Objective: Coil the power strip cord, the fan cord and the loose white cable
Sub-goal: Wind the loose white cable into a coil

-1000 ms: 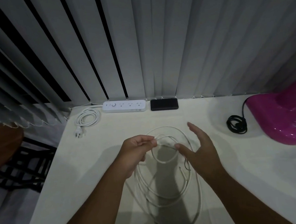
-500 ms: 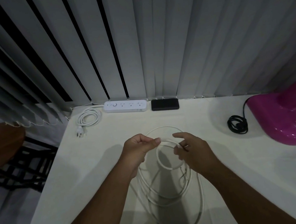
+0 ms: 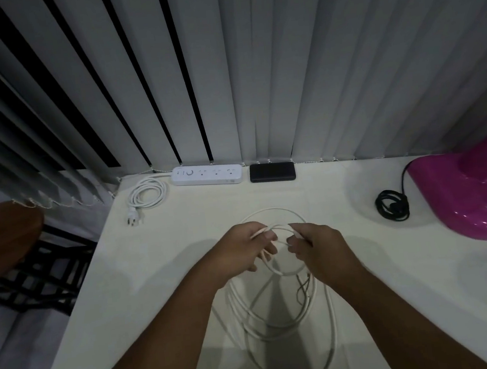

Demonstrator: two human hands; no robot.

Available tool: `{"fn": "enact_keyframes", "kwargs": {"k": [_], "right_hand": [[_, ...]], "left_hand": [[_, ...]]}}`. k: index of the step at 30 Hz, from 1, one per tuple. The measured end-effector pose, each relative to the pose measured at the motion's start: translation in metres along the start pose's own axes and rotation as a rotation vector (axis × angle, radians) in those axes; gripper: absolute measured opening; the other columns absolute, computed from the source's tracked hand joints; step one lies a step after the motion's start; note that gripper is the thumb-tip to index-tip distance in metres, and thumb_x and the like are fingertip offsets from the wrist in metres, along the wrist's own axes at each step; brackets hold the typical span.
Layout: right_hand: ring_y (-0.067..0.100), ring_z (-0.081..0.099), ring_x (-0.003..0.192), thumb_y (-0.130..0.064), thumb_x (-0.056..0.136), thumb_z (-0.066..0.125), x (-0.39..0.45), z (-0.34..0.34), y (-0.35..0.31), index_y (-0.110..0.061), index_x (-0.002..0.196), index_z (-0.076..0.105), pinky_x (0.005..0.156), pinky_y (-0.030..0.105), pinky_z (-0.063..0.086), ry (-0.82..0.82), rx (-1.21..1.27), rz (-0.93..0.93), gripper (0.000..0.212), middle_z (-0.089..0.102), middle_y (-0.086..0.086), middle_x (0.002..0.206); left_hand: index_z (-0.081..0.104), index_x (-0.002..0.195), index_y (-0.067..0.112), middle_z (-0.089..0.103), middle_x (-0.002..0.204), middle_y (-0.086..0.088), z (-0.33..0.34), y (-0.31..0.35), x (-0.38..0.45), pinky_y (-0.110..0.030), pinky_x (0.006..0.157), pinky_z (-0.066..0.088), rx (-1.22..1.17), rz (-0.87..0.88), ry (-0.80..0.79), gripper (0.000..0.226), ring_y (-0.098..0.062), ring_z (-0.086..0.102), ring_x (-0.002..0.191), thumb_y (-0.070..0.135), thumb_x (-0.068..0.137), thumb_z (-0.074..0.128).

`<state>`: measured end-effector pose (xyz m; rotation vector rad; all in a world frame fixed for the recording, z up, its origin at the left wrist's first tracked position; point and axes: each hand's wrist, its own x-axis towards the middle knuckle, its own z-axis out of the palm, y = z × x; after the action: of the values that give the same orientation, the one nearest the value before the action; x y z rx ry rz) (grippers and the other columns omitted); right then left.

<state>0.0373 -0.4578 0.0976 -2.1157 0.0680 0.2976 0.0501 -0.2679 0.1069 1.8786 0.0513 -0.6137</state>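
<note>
The loose white cable (image 3: 283,315) hangs in several loops over the middle of the white table (image 3: 162,277). My left hand (image 3: 243,249) pinches the top of the loops. Just to its right, my right hand (image 3: 318,245) is closed on a strand of the same cable. At the back left lies the white power strip (image 3: 207,174), its cord (image 3: 147,194) lying coiled with the plug toward me. The fan's black cord (image 3: 392,204) sits coiled beside the pink fan base (image 3: 472,199) on the right.
A black rectangular device (image 3: 272,171) lies next to the power strip at the back. Vertical blinds (image 3: 254,69) hang behind the table. A brown stool (image 3: 4,239) and black metal frame (image 3: 44,277) stand off the table's left edge.
My right hand, spread beside the loops a second ago, has closed on the white cable near my left hand. The loops have gathered tighter at the top.
</note>
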Motion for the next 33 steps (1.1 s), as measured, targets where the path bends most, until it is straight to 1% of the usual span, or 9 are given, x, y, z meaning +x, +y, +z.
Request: {"fn": "enact_keyframes", "kwargs": {"k": [3, 6, 10, 12, 16, 20, 24, 28, 33], "right_hand": [[0.026, 0.070, 0.087, 0.006, 0.100, 0.048, -0.003, 0.000, -0.005, -0.002, 0.123, 0.068, 0.072, 0.028, 0.054, -0.103, 0.330, 0.069, 0.031, 0.067, 0.014, 0.095], [0.024, 0.070, 0.083, 0.006, 0.099, 0.052, -0.009, -0.003, -0.011, -0.001, 0.123, 0.065, 0.068, 0.025, 0.054, -0.183, 0.626, 0.134, 0.028, 0.066, 0.018, 0.095], [0.024, 0.072, 0.085, -0.003, 0.098, 0.059, -0.010, -0.005, -0.014, -0.009, 0.111, 0.072, 0.084, 0.041, 0.060, -0.171, 0.583, 0.202, 0.020, 0.074, 0.011, 0.095], [0.017, 0.070, 0.080, -0.017, 0.100, 0.060, -0.006, -0.008, -0.016, -0.016, 0.111, 0.073, 0.081, 0.038, 0.061, -0.124, 0.480, 0.142, 0.017, 0.074, 0.008, 0.097], [0.009, 0.056, 0.059, -0.020, 0.103, 0.053, 0.002, -0.005, -0.018, -0.019, 0.108, 0.069, 0.056, 0.024, 0.051, -0.048, 0.439, 0.077, 0.018, 0.065, 0.002, 0.083], [0.008, 0.042, 0.050, -0.007, 0.103, 0.049, 0.003, 0.004, -0.015, -0.009, 0.095, 0.069, 0.049, 0.024, 0.038, 0.014, 0.759, 0.149, 0.022, 0.056, 0.003, 0.074], [0.011, 0.045, 0.056, -0.005, 0.104, 0.048, -0.004, 0.015, -0.009, -0.005, 0.103, 0.068, 0.055, 0.028, 0.042, 0.040, 0.891, 0.203, 0.020, 0.056, 0.005, 0.072], [0.019, 0.057, 0.055, -0.011, 0.102, 0.051, -0.006, 0.005, -0.012, -0.003, 0.096, 0.068, 0.062, 0.036, 0.053, -0.028, 0.724, 0.268, 0.020, 0.062, 0.013, 0.073], [0.014, 0.059, 0.059, -0.021, 0.103, 0.049, 0.001, -0.016, -0.030, -0.013, 0.101, 0.072, 0.057, 0.028, 0.055, -0.140, 0.394, 0.089, 0.024, 0.064, 0.006, 0.076]], "left_hand": [[0.072, 0.096, 0.012, 0.069, 0.072, 0.001, -0.001, -0.004, 0.001, -0.033, 0.077, 0.056, -0.240, 0.011, 0.086, 0.020, -0.016, 0.067, 0.074, 0.026, 0.100, 0.057], [0.071, 0.100, 0.009, 0.056, 0.066, 0.002, 0.004, -0.006, 0.003, -0.034, 0.072, 0.056, -0.378, -0.001, 0.094, 0.022, -0.014, 0.060, 0.061, 0.022, 0.103, 0.053], [0.063, 0.101, 0.013, 0.040, 0.061, 0.004, 0.014, -0.002, 0.002, -0.028, 0.054, 0.036, -0.526, -0.033, 0.089, 0.018, -0.011, 0.036, 0.051, 0.015, 0.103, 0.045], [0.058, 0.106, 0.015, 0.040, 0.061, 0.003, 0.016, 0.001, 0.001, -0.028, 0.054, 0.031, -0.552, -0.050, 0.068, 0.017, -0.012, 0.033, 0.052, 0.010, 0.102, 0.042], [0.056, 0.115, 0.012, 0.052, 0.066, -0.003, 0.016, 0.009, -0.001, -0.029, 0.059, 0.034, -0.635, 0.013, 0.051, 0.022, -0.016, 0.046, 0.061, 0.004, 0.100, 0.043], [0.062, 0.113, 0.009, 0.064, 0.071, -0.007, 0.012, 0.006, -0.007, -0.032, 0.071, 0.045, -0.609, -0.011, 0.003, 0.025, -0.024, 0.062, 0.076, 0.023, 0.107, 0.042], [0.067, 0.108, 0.004, 0.040, 0.059, -0.001, 0.012, -0.002, -0.010, -0.034, 0.065, 0.047, -0.664, -0.068, -0.055, 0.037, -0.020, 0.049, 0.054, 0.027, 0.108, 0.039], [0.056, 0.095, 0.014, 0.025, 0.060, 0.003, 0.009, -0.002, -0.011, -0.027, 0.050, 0.029, -0.710, -0.146, -0.095, 0.022, -0.013, 0.018, 0.050, 0.019, 0.104, 0.037], [0.051, 0.105, 0.016, 0.026, 0.063, 0.002, 0.007, 0.009, -0.012, -0.027, 0.051, 0.026, -0.645, -0.179, -0.189, 0.016, -0.013, 0.017, 0.053, 0.021, 0.103, 0.036]]}}
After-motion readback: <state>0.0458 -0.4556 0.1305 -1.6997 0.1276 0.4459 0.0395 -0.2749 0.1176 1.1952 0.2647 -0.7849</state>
